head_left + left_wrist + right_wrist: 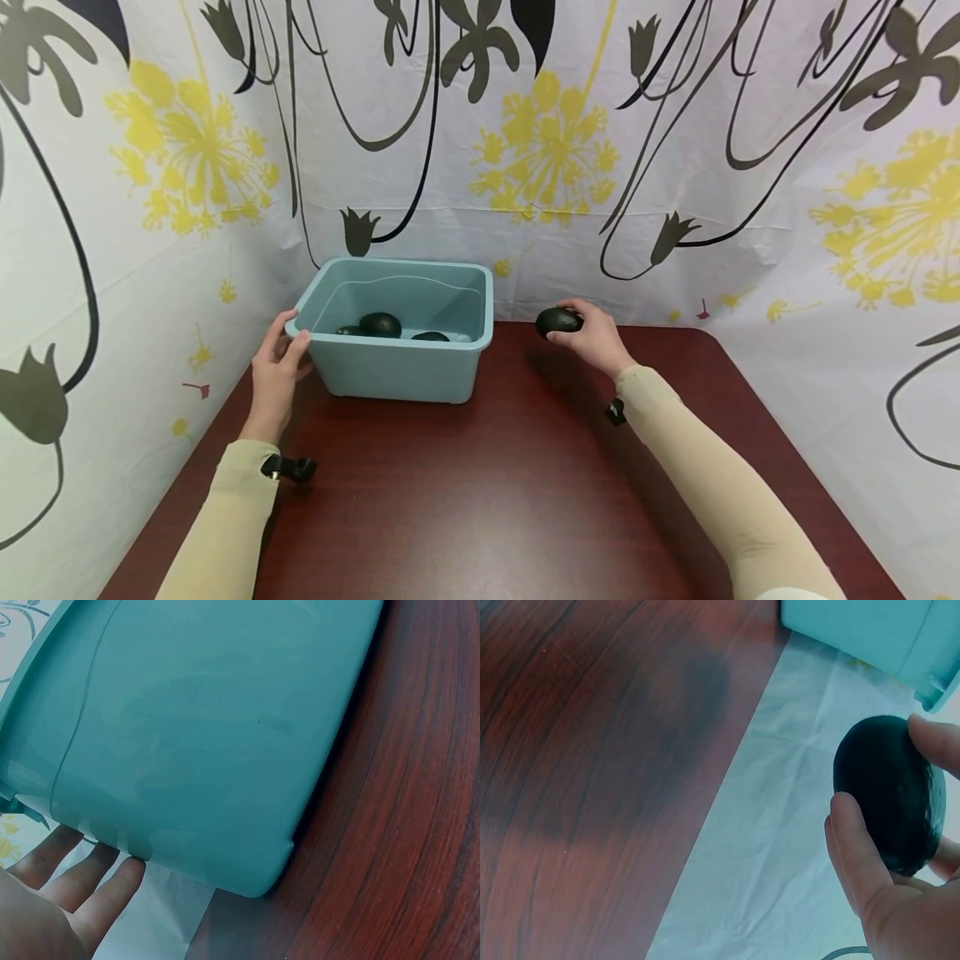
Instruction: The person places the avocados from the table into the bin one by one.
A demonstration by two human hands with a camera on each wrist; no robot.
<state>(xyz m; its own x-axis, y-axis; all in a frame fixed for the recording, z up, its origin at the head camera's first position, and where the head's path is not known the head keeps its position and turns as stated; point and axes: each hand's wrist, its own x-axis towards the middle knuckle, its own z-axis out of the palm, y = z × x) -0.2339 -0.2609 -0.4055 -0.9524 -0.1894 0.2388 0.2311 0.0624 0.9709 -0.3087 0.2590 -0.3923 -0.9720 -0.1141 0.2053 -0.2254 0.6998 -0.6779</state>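
Observation:
My right hand (pixel 597 337) grips a dark avocado (pixel 557 322) between thumb and fingers, held in the air right of the bin. In the right wrist view the same avocado (pixel 889 791) shows its smooth, nearly black skin. A light blue plastic bin (pixel 393 369) stands upright at the back left of the table. Several dark avocados (pixel 380 325) lie inside it, partly hidden by the front wall. At the bin's front left corner, my left hand (pixel 275 379) holds the rim; three fingers (pixel 105 900) touch the outside in the left wrist view.
The dark red-brown wooden table (pixel 465 500) carries the bin. A white patterned cloth (pixel 555 250) hangs behind the table and along both sides. Each wrist wears a small black camera (pixel 294 468).

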